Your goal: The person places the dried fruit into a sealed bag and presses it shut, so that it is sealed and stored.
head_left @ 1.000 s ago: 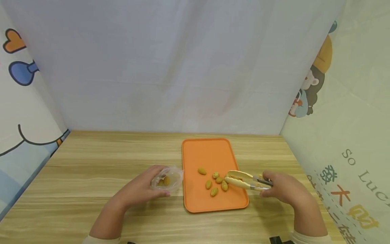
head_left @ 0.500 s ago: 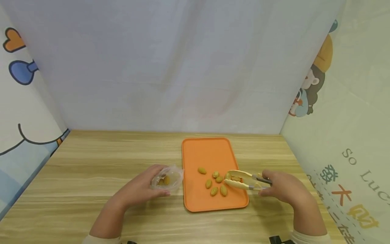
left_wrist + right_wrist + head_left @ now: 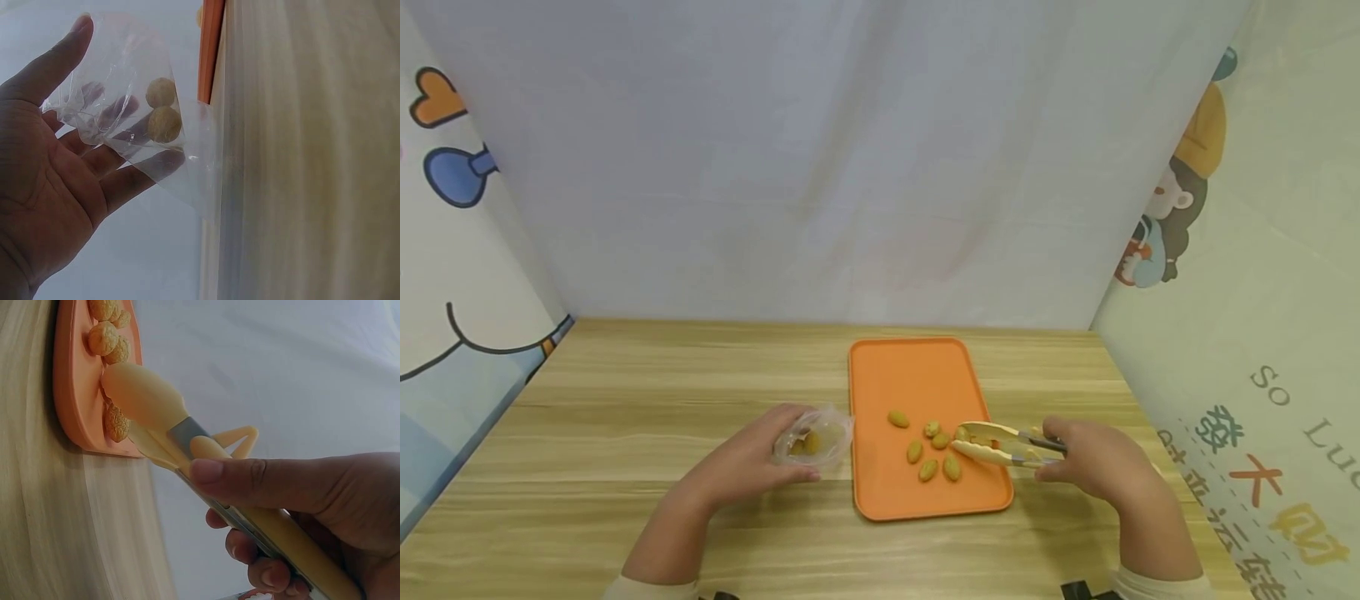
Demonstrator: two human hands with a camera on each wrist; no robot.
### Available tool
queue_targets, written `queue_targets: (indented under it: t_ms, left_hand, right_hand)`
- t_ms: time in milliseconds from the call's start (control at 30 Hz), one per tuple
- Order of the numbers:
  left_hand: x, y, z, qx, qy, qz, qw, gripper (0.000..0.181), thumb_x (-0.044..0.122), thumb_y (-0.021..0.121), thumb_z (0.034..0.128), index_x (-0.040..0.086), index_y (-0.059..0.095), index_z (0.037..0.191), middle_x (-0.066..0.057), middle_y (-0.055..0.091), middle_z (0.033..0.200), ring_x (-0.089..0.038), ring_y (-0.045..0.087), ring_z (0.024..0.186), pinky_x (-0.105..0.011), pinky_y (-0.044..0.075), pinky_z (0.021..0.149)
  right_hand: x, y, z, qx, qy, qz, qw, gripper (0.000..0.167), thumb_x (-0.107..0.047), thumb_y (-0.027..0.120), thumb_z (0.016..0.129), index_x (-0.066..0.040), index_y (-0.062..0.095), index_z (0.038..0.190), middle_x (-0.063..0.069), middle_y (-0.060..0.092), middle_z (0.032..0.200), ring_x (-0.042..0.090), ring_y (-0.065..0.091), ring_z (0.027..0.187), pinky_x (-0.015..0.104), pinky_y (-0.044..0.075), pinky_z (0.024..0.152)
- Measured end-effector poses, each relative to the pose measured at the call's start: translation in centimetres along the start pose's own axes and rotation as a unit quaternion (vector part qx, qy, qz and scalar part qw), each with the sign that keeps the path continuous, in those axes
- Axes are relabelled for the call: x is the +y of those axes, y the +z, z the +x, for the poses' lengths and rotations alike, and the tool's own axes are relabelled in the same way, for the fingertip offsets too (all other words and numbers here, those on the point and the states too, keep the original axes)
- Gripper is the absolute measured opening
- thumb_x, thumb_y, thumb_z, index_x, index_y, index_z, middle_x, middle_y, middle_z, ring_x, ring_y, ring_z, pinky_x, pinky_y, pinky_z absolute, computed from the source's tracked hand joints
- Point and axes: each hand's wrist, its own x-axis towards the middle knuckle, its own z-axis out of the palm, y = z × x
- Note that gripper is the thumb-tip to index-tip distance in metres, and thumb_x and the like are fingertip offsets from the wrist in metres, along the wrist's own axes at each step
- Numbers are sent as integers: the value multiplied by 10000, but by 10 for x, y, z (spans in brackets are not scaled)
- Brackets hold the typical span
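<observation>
My left hand [image 3: 758, 460] holds a clear plastic bag [image 3: 833, 437] at the left edge of an orange tray [image 3: 910, 375]. Thumb and fingers curve round the bag in the left wrist view, where two tan nut-like pieces [image 3: 164, 124] show inside it. Over the tray's right edge, my right hand [image 3: 1093, 463] grips tongs [image 3: 988, 453] with cream heads and metal arms. The tongs stand part spread above the tray, with wrinkled nut-like pieces [image 3: 117, 422] between or beside their heads; contact is unclear. Several more pieces [image 3: 928, 470] lie loose on the tray.
A wooden table [image 3: 662, 392] carries the tray. White cloth [image 3: 820, 167] rises behind it, and printed cloths [image 3: 1240, 333] hang at both sides.
The tongs' heads have spread slightly over the tray. One piece near their tips has shifted toward me, and another now shows between the heads. The left hand and bag stay put.
</observation>
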Motion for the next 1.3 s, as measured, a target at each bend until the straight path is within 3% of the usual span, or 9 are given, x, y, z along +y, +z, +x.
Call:
queue_targets:
  t_ms: [333,700,1300]
  left_hand:
    - [0,0,-1,43,-25,43,10000,729,438,831,759,281,493,1386,38,567,1297,-153,570,1111,-453,465,963]
    - [1,1,-2,-2,-65,29,10000,738,486,814,759,300,481,1390,44,567,1294,-143,568,1128,-452,464,969]
    - [0,1,-2,87,58,75,9999,716,448,823,766,299,493,1384,17,578,1290,-168,573,1117,-465,456,976]
  right_hand:
    - [0,-1,1,165,-52,-12,9998,344,-341,824,763,-204,516,834,-41,463,640,136,407,569,306,320,512]
    - [0,-1,1,454,-311,-252,9982,335,-400,790,785,-223,512,843,-77,475,656,114,419,592,297,325,524]
    - [-2,-1,2,548,-479,-251,9970,334,-376,781,803,-221,485,810,-83,449,648,103,397,583,290,313,522]
